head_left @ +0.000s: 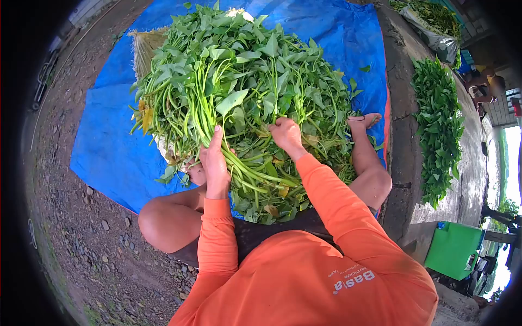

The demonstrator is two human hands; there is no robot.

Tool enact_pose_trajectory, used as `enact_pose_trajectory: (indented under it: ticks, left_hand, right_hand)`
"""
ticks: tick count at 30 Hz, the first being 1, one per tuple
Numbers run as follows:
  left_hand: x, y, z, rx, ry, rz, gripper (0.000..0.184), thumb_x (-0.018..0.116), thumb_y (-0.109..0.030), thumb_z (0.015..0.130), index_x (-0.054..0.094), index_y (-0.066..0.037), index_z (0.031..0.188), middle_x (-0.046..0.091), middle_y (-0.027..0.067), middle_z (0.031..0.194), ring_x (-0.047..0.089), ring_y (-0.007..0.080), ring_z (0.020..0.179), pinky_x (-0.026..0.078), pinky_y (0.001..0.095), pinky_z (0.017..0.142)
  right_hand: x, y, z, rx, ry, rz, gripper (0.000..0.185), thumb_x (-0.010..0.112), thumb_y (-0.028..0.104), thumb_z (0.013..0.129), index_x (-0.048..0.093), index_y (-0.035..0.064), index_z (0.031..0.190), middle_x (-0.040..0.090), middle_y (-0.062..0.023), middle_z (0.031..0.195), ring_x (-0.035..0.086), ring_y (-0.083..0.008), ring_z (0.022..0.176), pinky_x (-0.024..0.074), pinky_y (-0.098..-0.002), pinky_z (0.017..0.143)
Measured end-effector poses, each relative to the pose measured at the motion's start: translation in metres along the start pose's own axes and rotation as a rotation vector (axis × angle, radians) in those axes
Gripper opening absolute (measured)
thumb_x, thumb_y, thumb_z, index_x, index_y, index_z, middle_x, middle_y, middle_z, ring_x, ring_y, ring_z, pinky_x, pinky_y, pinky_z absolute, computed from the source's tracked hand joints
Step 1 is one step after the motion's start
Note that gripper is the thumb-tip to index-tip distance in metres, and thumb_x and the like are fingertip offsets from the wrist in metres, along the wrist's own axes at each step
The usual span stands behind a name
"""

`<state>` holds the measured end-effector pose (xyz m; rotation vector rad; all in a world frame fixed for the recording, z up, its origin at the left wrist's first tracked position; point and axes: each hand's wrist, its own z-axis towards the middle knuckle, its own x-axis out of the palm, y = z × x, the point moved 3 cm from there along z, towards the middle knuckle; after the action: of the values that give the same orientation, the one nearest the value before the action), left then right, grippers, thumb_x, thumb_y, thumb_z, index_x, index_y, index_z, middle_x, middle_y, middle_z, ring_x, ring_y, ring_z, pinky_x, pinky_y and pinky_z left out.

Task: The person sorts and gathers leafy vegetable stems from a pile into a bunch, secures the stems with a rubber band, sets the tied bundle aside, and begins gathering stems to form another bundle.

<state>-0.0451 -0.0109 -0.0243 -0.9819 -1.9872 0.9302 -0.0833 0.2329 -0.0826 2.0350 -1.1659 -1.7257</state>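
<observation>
A big heap of leafy greens (179, 70), with arrow-shaped leaves and long pale stems, lies on a blue tarp (109, 136) between my legs. My left hand (213, 160) is wrapped round a bunch of water spinach (204, 111), thumb up along the stems; the leafy tops point away from me and the cut ends stretch toward the lower right. On the right, my right hand (286, 136) is closed in a pinch at the heap, around the stem of a water spinach sprig (277, 92). Loose stems and some yellowed leaves lie beneath both hands.
A woven sack (148, 51) sticks out at the heap's left. Bundled greens (437, 130) line the concrete ledge on the right, with a filled sack (435, 32) beyond. A green plastic container (454, 251) stands lower right. Another person (484, 87) is at far right. Gravel borders the tarp's left.
</observation>
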Motion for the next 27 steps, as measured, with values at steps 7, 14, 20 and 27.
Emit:
enact_pose_trajectory:
  ticks: [7,14,20,27]
  left_hand:
    - [-0.001,0.000,-0.003,-0.015,-0.009,0.051,0.035,0.081,-0.032,0.099,0.067,-0.006,0.118,0.063,0.0006,0.085,0.056,0.0123,0.055,0.050,0.0285,0.050]
    - [0.020,-0.001,-0.014,-0.028,0.071,0.056,0.032,0.080,-0.030,0.100,0.069,-0.004,0.114,0.069,0.0023,0.090,0.057,0.0120,0.058,0.050,0.0284,0.052]
    - [0.034,0.002,-0.018,0.003,0.130,0.035,0.032,0.081,-0.030,0.100,0.068,-0.004,0.114,0.066,-0.0001,0.085,0.056,0.0109,0.057,0.050,0.0279,0.051]
    - [0.026,0.009,-0.019,0.089,0.095,0.012,0.034,0.083,-0.023,0.097,0.066,-0.003,0.118,0.069,0.0011,0.089,0.059,0.0108,0.064,0.051,0.0282,0.054]
  right_hand:
    - [-0.025,-0.008,-0.013,-0.047,-0.001,0.634,0.030,0.071,0.018,0.105,0.064,0.0047,0.132,0.067,-0.0006,0.092,0.063,-0.0108,0.082,0.0553,-0.0316,0.073]
    - [-0.118,0.031,-0.072,-0.218,0.060,0.924,0.039,0.078,0.014,0.102,0.066,-0.0008,0.136,0.063,0.0030,0.090,0.056,-0.0051,0.072,0.0486,-0.0228,0.063]
    - [-0.123,0.020,-0.071,-0.297,0.003,0.744,0.039,0.083,0.009,0.094,0.072,-0.0022,0.129,0.060,0.0022,0.099,0.052,-0.0029,0.073,0.0460,-0.0209,0.065]
    - [-0.142,0.017,-0.098,-0.328,-0.302,0.239,0.033,0.077,0.011,0.088,0.078,0.0009,0.120,0.067,-0.0101,0.103,0.066,-0.0206,0.081,0.0555,-0.0354,0.077]
